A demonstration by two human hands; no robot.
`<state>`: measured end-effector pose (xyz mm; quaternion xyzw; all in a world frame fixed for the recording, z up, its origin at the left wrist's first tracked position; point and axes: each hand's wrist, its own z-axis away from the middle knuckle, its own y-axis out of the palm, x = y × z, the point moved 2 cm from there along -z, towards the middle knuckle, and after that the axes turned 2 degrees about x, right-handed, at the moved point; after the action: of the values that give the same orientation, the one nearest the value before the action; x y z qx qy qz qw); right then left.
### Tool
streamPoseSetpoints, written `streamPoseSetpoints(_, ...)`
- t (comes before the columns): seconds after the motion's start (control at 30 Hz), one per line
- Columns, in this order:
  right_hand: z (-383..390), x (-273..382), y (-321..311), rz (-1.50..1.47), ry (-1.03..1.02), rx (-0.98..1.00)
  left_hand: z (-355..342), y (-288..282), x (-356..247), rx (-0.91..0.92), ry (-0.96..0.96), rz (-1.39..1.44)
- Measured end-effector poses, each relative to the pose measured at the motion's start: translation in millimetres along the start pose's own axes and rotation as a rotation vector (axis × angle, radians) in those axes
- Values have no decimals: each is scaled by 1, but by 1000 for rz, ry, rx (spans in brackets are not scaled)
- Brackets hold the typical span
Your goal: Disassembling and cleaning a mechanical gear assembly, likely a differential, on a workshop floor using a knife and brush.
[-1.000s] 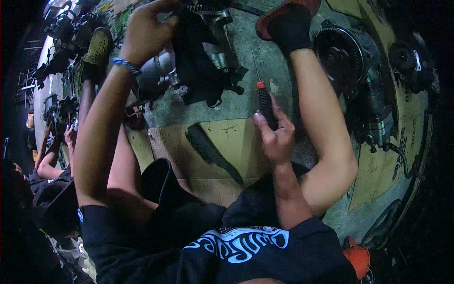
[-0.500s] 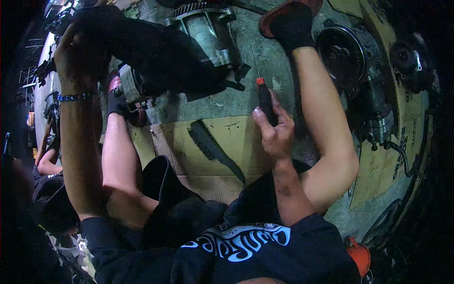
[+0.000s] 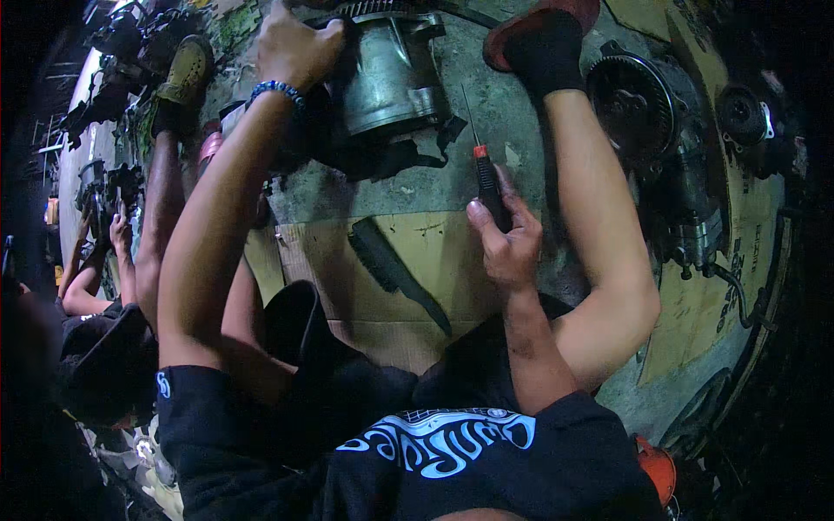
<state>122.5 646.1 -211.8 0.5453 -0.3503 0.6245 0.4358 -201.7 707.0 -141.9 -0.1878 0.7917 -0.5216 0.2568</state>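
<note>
My left hand [image 3: 295, 45] is at the top, beside a grey metal housing [image 3: 391, 82] with gear teeth along its far end. Its thumb points toward the housing; its other fingers are mostly hidden, so whether it grips anything does not show. Black cloth [image 3: 369, 159] lies bunched along the near and left sides of the housing. My right hand [image 3: 510, 239] is closed around a thin-shafted screwdriver [image 3: 488, 187] with a black and red handle, its tip pointing away from me. Between my legs a black brush [image 3: 391, 271] rests on cardboard [image 3: 304, 260].
At the right stand a large toothed gear part [image 3: 632, 104] and a smaller round part [image 3: 745, 115] near more cardboard [image 3: 682, 334]. An orange container [image 3: 656, 469] is at the lower right. Another person's leg [image 3: 161, 182] and hand [image 3: 120, 233] are at the left.
My left hand has moved right and away from me, to the housing. The black cloth has dropped from its raised spread and bunched lower. My right hand and screwdriver have stayed put.
</note>
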Motion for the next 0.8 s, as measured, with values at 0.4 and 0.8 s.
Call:
streamPoseSetpoints(0.4, -3, 0, 0, -18, 66, -7, 27, 20, -3, -305, 250, 323)
streamPoseSetpoints(0.8, -4, -5, -2, -73, 67, -27, 38, 24, -35, -257, -305, 377)
